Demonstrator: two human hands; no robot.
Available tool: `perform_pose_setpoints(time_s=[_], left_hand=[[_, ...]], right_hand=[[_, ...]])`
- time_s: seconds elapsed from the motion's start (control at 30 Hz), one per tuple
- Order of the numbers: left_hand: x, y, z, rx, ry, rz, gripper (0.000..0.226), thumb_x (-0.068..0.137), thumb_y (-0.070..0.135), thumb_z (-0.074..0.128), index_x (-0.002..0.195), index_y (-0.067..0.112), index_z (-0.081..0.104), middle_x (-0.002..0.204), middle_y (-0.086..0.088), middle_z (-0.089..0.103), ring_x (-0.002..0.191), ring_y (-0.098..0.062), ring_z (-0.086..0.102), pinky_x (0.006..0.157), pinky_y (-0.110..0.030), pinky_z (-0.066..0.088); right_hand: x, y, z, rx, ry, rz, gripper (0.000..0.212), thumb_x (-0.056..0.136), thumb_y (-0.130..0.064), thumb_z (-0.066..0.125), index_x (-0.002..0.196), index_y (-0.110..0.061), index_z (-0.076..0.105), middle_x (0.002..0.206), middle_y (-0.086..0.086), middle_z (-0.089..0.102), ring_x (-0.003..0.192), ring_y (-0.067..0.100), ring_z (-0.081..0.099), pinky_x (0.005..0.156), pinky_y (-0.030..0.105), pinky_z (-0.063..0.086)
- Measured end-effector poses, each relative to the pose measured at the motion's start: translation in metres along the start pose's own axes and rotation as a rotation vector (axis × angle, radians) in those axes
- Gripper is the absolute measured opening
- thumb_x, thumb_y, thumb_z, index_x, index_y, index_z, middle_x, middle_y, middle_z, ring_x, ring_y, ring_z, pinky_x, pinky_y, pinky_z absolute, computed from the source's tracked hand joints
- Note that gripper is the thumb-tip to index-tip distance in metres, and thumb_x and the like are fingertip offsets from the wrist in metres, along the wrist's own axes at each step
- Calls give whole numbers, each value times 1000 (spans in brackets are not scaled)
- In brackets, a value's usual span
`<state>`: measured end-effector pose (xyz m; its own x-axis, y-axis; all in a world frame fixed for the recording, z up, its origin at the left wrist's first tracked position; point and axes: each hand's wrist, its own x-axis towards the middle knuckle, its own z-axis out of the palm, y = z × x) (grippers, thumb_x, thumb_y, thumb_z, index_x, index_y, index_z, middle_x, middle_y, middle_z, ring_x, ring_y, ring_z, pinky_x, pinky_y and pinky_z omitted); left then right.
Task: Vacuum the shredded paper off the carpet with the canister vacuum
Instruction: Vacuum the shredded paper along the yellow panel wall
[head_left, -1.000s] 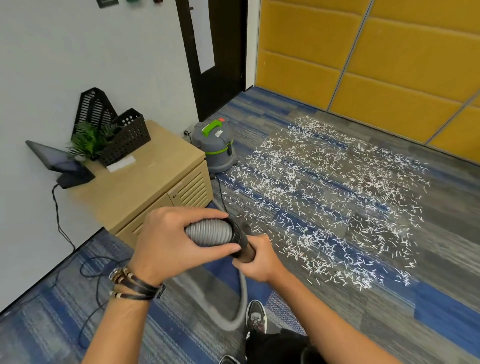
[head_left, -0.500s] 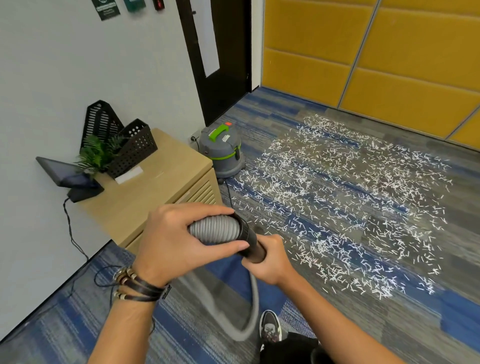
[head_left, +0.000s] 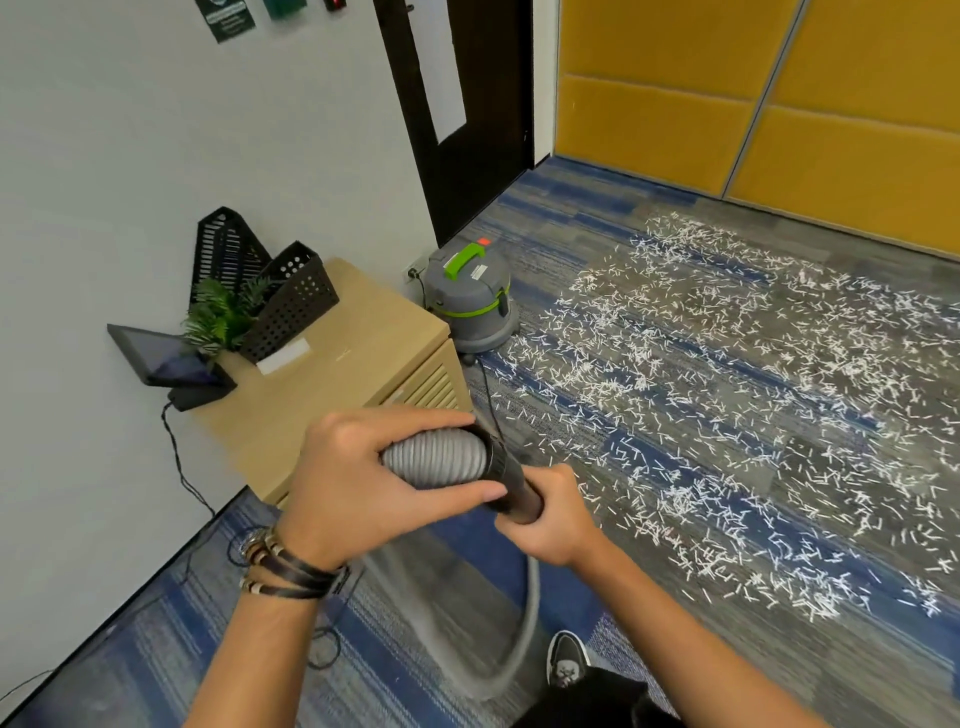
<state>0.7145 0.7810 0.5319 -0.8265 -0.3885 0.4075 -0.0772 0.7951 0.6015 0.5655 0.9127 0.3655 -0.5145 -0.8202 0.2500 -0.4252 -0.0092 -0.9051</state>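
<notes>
My left hand (head_left: 358, 483) grips the ribbed grey vacuum hose (head_left: 436, 460) near its end. My right hand (head_left: 553, 519) grips the black tube (head_left: 511, 480) joined to that hose. The hose loops down past my shoe and its far run is blurred. The grey canister vacuum (head_left: 470, 299) with a green handle stands on the carpet beside the cabinet, apart from my hands. White shredded paper (head_left: 727, 405) lies scattered over a wide patch of the grey and blue carpet (head_left: 597, 218) to the right of the canister.
A low wooden cabinet (head_left: 332, 374) stands against the white wall, carrying black mesh trays (head_left: 291, 301), a small plant (head_left: 223, 317) and a tablet (head_left: 161, 356). Cables (head_left: 182, 467) trail down to the floor. A dark door (head_left: 467, 104) and yellow wall panels (head_left: 753, 104) close the far side.
The view has tipped up and shifted slightly, so the scene sits lower and further right in frame. Both hands keep the same hold on the hose and tube.
</notes>
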Motion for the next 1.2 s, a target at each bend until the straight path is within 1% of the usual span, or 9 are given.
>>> perform_pose_setpoints(time_s=[0.1, 0.2, 0.3, 0.47, 0.57, 0.73, 0.9, 1.0, 1.2], left_hand=[[12, -13, -7, 50, 75, -6, 50, 70, 55, 92, 107, 23, 82, 105, 9, 79, 94, -5, 77, 81, -38, 64], [21, -28, -4, 101, 68, -21, 51, 70, 56, 92, 108, 24, 82, 106, 10, 79, 95, -3, 76, 82, -36, 63], [31, -51, 9, 154, 22, -65, 53, 68, 59, 92, 110, 28, 83, 106, 14, 79, 95, 0, 74, 82, -35, 63], [52, -95, 18, 168, -48, -118, 50, 67, 68, 87, 108, 41, 81, 102, 23, 78, 93, 6, 71, 80, -32, 62], [66, -114, 3, 49, -84, -103, 48, 65, 67, 88, 105, 43, 80, 99, 29, 75, 93, 9, 71, 82, -29, 61], [93, -130, -30, -80, -92, 6, 49, 64, 66, 89, 102, 35, 81, 99, 24, 77, 91, 7, 73, 83, -20, 59], [117, -138, -45, -87, -54, 101, 52, 66, 63, 90, 101, 26, 84, 100, 16, 79, 90, 2, 75, 80, -32, 63], [138, -142, -49, -48, -21, 131, 52, 69, 63, 89, 103, 23, 84, 100, 13, 79, 90, -2, 75, 79, -35, 63], [180, -159, -18, 38, -52, 74, 52, 68, 68, 85, 104, 31, 83, 100, 20, 78, 92, 5, 72, 82, -30, 62]], right_hand=[[30, 1, 1, -29, -23, -44, 19, 61, -11, 67, 63, -21, 50, 49, -11, 34, 46, 4, 34, 50, 16, 27], [53, 10, 6, 4, -26, -52, 35, 63, -4, 70, 65, -32, 48, 48, -20, 36, 45, 0, 40, 51, 12, 27], [79, 31, 16, 3, -60, -1, 23, 69, -5, 72, 64, -18, 54, 50, -17, 40, 46, 1, 40, 50, 20, 31], [108, 49, 39, 44, -68, 94, 46, 70, -2, 72, 65, -41, 49, 55, -21, 47, 48, -2, 40, 52, 18, 32], [114, 41, 57, 58, -14, 149, 46, 67, -1, 69, 61, -42, 49, 52, -20, 46, 46, 0, 37, 50, 17, 28], [127, 22, 75, 75, 58, 198, 40, 66, -6, 66, 59, -43, 51, 50, -18, 44, 47, 0, 34, 48, 19, 26], [140, 6, 80, 108, 192, 167, 29, 64, -16, 62, 61, -42, 51, 51, -15, 39, 49, 1, 30, 49, 17, 24], [163, 5, 73, 58, 261, 106, 43, 61, -7, 65, 61, -48, 53, 49, -16, 37, 45, 2, 29, 50, 8, 23], [218, 41, 46, 70, 224, 75, 53, 63, -5, 68, 67, -55, 53, 53, -23, 45, 46, -2, 37, 53, 6, 25]])
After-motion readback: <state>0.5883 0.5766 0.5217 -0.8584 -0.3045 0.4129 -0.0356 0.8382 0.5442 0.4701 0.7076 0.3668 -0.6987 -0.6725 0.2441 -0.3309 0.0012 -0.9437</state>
